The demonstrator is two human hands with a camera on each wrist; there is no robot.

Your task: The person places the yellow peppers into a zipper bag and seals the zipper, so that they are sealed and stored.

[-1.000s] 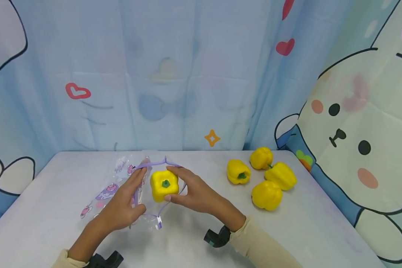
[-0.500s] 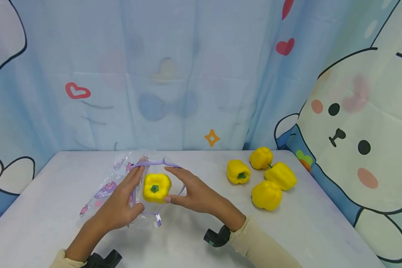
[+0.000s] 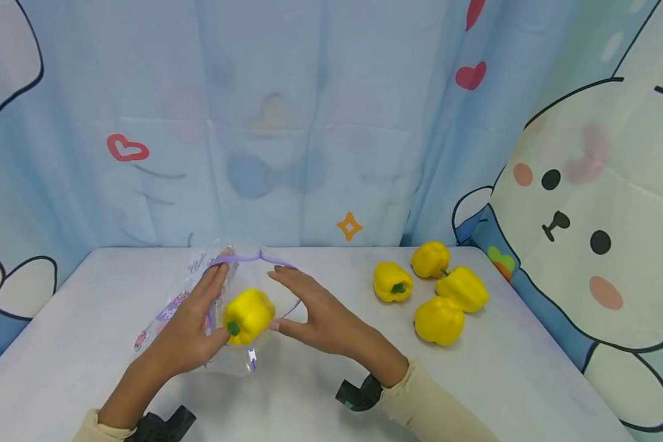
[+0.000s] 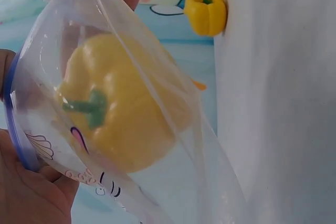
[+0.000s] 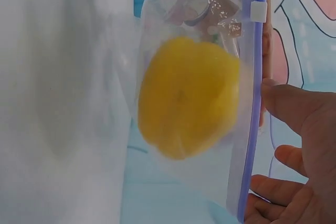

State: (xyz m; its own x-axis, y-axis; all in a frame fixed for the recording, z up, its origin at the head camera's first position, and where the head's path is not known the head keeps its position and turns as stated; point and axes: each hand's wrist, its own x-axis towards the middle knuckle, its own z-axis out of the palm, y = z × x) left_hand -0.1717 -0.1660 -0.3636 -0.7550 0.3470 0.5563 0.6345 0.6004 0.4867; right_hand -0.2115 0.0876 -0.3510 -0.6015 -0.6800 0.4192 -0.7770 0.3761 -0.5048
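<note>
A clear zip bag (image 3: 256,273) with cartoon print and a purple rim stands with its mouth spread between my two hands. Inside sits a yellow bell pepper (image 3: 248,316), its green stem (image 4: 92,109) turned to the lower left in the head view. My left hand (image 3: 188,328) holds the left side of the rim, thumb near the pepper. Opposite it, my right hand (image 3: 317,313) holds the right side of the rim, thumb and fingers apart along the purple strip (image 5: 252,129). Film partly hides the fingertips.
Several more yellow bell peppers (image 3: 439,320) lie grouped at the right of the white table (image 3: 519,374). A white slider (image 5: 258,11) sits at one end of the purple strip. Behind the table hangs a blue cartoon curtain (image 3: 309,123).
The bell pepper has left my right hand's fingers, moved left and down within the bag, and tipped over. My left hand has shifted slightly left and the bag with it.
</note>
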